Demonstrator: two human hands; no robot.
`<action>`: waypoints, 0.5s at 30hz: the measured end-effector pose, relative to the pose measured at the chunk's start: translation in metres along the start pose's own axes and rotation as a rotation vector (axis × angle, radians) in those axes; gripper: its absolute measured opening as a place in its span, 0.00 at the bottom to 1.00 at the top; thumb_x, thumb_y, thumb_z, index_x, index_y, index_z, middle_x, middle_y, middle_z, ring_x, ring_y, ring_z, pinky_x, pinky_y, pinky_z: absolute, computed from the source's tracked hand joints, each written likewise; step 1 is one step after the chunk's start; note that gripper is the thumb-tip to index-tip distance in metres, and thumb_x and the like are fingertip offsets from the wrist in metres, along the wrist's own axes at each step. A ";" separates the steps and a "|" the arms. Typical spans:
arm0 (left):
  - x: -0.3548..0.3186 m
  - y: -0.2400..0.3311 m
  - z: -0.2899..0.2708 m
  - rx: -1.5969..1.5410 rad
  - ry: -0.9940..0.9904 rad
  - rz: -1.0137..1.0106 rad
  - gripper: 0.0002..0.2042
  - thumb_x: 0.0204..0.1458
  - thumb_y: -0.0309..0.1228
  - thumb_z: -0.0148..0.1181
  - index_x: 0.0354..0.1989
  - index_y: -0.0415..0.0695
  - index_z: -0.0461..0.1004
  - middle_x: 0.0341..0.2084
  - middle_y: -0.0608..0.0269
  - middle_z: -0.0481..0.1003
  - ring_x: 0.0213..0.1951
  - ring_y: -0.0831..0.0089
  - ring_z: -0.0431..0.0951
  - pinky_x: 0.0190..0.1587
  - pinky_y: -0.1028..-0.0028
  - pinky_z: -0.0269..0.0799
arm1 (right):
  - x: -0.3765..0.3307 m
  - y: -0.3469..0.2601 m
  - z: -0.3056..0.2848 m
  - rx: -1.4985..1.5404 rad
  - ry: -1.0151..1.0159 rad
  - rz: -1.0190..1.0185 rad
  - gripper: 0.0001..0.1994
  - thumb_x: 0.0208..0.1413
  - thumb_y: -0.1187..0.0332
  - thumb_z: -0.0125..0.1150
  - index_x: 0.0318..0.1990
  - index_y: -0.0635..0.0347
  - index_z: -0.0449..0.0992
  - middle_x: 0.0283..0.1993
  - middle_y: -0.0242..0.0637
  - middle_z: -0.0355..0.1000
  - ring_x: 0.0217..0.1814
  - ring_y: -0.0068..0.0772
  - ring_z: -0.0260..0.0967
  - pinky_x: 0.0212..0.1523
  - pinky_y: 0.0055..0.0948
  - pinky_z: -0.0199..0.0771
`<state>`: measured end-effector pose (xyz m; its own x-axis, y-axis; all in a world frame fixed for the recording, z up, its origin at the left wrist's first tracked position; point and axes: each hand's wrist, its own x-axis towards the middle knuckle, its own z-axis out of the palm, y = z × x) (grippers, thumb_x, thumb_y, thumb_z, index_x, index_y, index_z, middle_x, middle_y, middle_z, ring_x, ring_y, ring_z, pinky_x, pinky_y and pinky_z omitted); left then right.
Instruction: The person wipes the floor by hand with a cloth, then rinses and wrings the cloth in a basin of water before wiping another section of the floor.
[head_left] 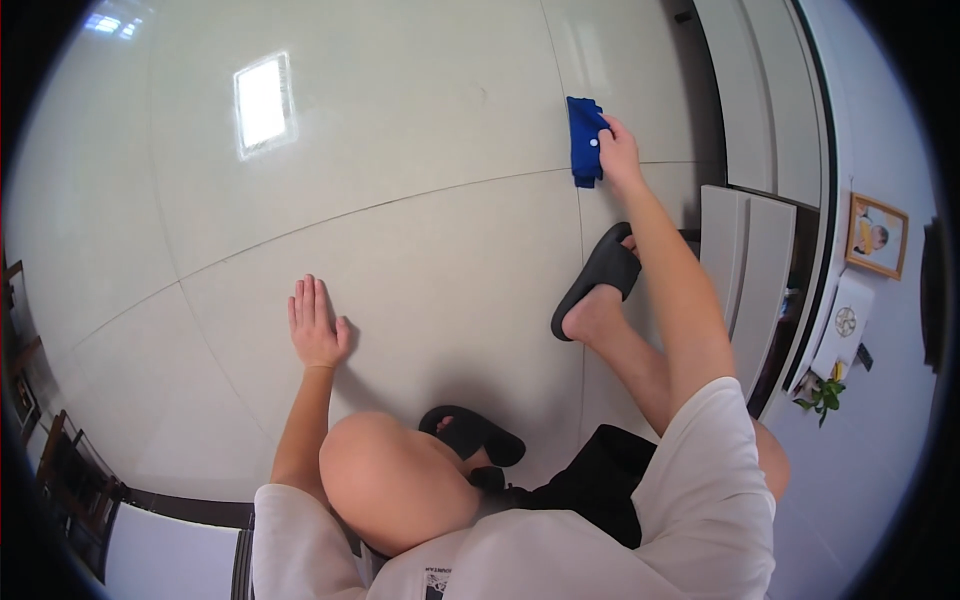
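At the far right of the floor, my right hand [620, 155] grips a folded dark blue cloth [584, 150]. A small white dot shows on the cloth beside my fingertips. The cloth lies against the pale tiles, close to a seam between them. My left hand [317, 328] holds nothing and is open, its fingers stretched forward and the thumb out to the side. It is over or on the floor at the left; whether the palm touches the tiles I cannot tell.
Glossy tiled floor [400, 130] reflects a bright light. Black slippers are on my feet, one slipper [600, 280] near my right forearm. A pale cabinet [745, 250] lines the right side, with a framed photo [877, 235] and plant [822, 397] beyond. Dark wooden furniture [70, 470] stands left.
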<state>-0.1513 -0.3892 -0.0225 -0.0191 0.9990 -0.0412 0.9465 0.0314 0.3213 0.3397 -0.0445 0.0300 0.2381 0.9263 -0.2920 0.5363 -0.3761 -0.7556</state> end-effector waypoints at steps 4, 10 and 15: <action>0.001 0.006 0.005 -0.012 0.021 0.003 0.36 0.54 0.40 0.50 0.74 0.38 0.61 0.74 0.48 0.60 0.75 0.50 0.58 0.76 0.49 0.49 | 0.005 0.020 -0.017 -0.349 0.122 -0.062 0.25 0.64 0.66 0.55 0.69 0.53 0.70 0.61 0.46 0.72 0.59 0.41 0.71 0.62 0.37 0.70; 0.001 0.002 0.001 0.011 0.034 -0.001 0.36 0.54 0.39 0.50 0.73 0.38 0.62 0.74 0.48 0.60 0.75 0.50 0.58 0.75 0.49 0.50 | 0.007 0.029 0.004 -0.666 0.119 -0.562 0.31 0.66 0.58 0.58 0.76 0.47 0.60 0.79 0.50 0.53 0.79 0.57 0.52 0.75 0.47 0.57; 0.004 0.005 0.001 0.007 0.029 -0.010 0.35 0.54 0.39 0.50 0.73 0.39 0.62 0.74 0.49 0.60 0.75 0.51 0.58 0.75 0.49 0.50 | 0.008 0.044 0.038 -0.624 0.254 -0.623 0.30 0.69 0.61 0.54 0.76 0.54 0.58 0.80 0.48 0.53 0.81 0.56 0.50 0.77 0.47 0.54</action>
<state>-0.1465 -0.3855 -0.0223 -0.0381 0.9991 -0.0164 0.9484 0.0413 0.3144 0.3344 -0.0524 -0.0275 -0.1096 0.9605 0.2557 0.9499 0.1770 -0.2577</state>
